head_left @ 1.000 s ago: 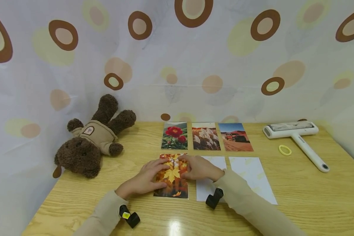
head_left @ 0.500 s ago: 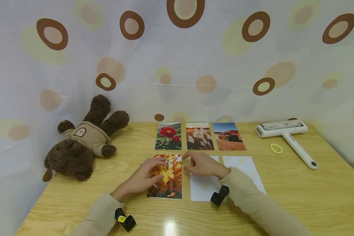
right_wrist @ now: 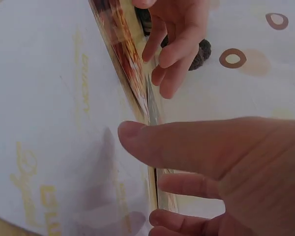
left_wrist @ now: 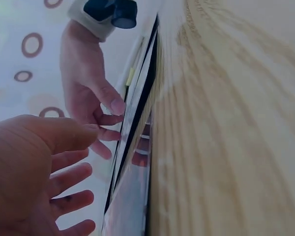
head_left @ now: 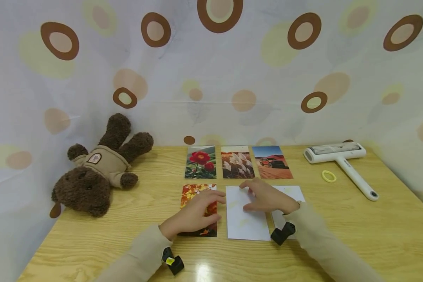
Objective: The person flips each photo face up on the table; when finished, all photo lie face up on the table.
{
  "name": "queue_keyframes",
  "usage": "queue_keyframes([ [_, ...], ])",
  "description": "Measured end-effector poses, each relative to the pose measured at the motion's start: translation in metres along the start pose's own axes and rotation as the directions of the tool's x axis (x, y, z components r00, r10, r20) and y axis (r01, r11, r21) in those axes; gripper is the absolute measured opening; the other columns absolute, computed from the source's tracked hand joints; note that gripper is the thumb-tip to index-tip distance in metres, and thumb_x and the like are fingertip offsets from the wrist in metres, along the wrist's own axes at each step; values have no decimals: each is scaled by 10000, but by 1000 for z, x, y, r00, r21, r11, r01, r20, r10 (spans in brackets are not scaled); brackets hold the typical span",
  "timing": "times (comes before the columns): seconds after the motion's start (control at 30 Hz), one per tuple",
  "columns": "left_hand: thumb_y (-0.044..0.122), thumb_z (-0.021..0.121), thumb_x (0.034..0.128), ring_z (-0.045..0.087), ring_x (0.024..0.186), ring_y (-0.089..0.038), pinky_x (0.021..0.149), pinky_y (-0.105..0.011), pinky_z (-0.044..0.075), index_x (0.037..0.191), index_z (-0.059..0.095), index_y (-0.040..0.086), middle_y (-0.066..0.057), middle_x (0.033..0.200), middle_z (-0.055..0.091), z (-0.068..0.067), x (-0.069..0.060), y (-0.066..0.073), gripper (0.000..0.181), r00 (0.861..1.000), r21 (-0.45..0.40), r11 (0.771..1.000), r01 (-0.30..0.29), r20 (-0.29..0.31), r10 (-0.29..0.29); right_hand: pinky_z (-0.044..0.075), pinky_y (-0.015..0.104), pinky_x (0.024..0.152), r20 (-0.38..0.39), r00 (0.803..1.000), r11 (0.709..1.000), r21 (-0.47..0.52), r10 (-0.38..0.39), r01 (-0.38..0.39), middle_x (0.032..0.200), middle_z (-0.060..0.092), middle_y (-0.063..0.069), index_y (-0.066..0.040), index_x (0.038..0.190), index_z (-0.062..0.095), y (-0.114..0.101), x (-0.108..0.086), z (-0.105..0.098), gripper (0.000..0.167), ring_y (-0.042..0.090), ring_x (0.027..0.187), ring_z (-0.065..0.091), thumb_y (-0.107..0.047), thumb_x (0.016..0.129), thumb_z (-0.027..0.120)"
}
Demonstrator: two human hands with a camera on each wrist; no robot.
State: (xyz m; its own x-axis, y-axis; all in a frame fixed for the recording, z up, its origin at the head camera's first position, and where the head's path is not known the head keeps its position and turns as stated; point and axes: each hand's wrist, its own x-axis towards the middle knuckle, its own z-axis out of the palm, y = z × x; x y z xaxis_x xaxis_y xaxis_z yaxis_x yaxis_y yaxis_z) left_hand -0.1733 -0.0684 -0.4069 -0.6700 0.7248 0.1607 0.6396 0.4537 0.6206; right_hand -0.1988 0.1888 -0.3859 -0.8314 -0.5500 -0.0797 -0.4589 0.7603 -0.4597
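Note:
My left hand (head_left: 199, 211) hovers over the autumn-leaf photo card (head_left: 190, 192) and covers much of it, its spread fingers reaching past the card's right edge. In the left wrist view this hand (left_wrist: 24, 167) grips nothing. Over the middle face-down white card (head_left: 244, 227) is my right hand (head_left: 269, 197), thumb and fingers apart. Faint yellow print marks that card (right_wrist: 54, 98) in the right wrist view, where the right hand (right_wrist: 221, 152) also holds nothing. A second face-down white card (head_left: 292, 191) lies partly hidden beneath the right wrist.
Behind lie a red-flower photo (head_left: 200, 162), a reed-grass photo (head_left: 237, 162) and a desert-car photo (head_left: 272, 162). A brown teddy bear (head_left: 102, 172) lies at left. On the right are a white lint roller tool (head_left: 354, 176) and a yellow ring (head_left: 329, 176).
Both hands have moved right. The right hand has left the leaf photo's edge for the middle white card; the left has slid across the leaf photo. The head view has shifted slightly.

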Motion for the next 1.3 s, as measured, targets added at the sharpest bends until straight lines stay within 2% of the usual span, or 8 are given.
queue_keyframes([
  [0.2, 219, 667, 905, 358, 1392, -274, 1124, -540, 266, 1362, 537, 113, -69, 1488, 433, 8, 16, 10, 487, 991, 96, 995, 15, 128, -28, 455, 465, 819, 29, 999, 998, -69, 13, -11, 1093, 480, 200, 0, 1278, 524, 2, -11, -12, 690, 291, 961, 471, -286, 736, 842],
  [0.57, 268, 695, 891, 311, 1413, -237, 1120, -516, 235, 1342, 550, 164, -24, 1525, 373, 19, 23, 14, 485, 967, 147, 988, 56, 238, -90, 428, 575, 859, 28, 999, 998, -47, -31, 32, 1227, 383, 301, 32, 1343, 428, 11, -15, -9, 914, 419, 1084, 381, -341, 649, 892],
  [0.87, 282, 773, 823, 309, 1363, -289, 1107, -513, 284, 1316, 536, 140, -107, 1481, 354, 19, 23, 14, 566, 979, 138, 987, 77, 175, -101, 397, 385, 772, -13, 1000, 1000, -27, 0, -1, 1022, 355, 149, 48, 1326, 437, 15, -11, -3, 999, 265, 917, 333, -343, 555, 936],
  [1.03, 214, 870, 707, 216, 1387, -360, 1105, -537, 276, 1482, 249, 45, -197, 1493, 227, 17, 23, 20, 1008, 980, -66, 980, 188, 80, -182, 425, 508, 883, -66, 998, 1000, 13, 3, -2, 1073, 338, 185, 30, 1225, 433, 17, -12, 3, 940, 332, 1011, 372, -343, 533, 947],
  [1.1, 178, 875, 698, 298, 1348, -364, 1075, -524, 333, 1519, 99, 39, -214, 1481, 231, 16, 23, 23, 1138, 968, -220, 942, 252, 50, -247, 412, 538, 926, -84, 996, 1000, 25, 11, -9, 1103, 346, 198, 26, 1211, 426, 17, -14, 4, 929, 363, 1066, 377, -331, 532, 950],
  [1.17, 132, 852, 722, 439, 1229, -329, 1001, -473, 418, 1526, 10, 38, -225, 1440, 315, 14, 25, 26, 1167, 950, -380, 874, 302, 45, -309, 408, 544, 944, -101, 995, 999, 34, 10, -7, 1126, 351, 201, 23, 1215, 418, 17, -15, 5, 926, 372, 1101, 381, -328, 541, 947],
  [1.23, 74, 813, 757, 528, 1023, -243, 853, -374, 482, 1520, 42, 30, -216, 1332, 448, 13, 26, 26, 1086, 932, -514, 789, 337, 64, -357, 412, 531, 937, -117, 993, 999, 42, -3, 8, 1129, 359, 195, 23, 1223, 416, 17, -15, 5, 927, 358, 1093, 394, -340, 551, 941],
  [1.3, 13, 757, 795, 562, 885, -179, 755, -303, 489, 1495, 158, 12, -192, 1211, 567, 12, 28, 23, 921, 922, -589, 726, 357, 99, -373, 416, 502, 901, -130, 991, 998, 53, -18, 25, 1108, 364, 180, 17, 1251, 416, 17, -15, 6, 941, 325, 1039, 399, -362, 561, 931],
])
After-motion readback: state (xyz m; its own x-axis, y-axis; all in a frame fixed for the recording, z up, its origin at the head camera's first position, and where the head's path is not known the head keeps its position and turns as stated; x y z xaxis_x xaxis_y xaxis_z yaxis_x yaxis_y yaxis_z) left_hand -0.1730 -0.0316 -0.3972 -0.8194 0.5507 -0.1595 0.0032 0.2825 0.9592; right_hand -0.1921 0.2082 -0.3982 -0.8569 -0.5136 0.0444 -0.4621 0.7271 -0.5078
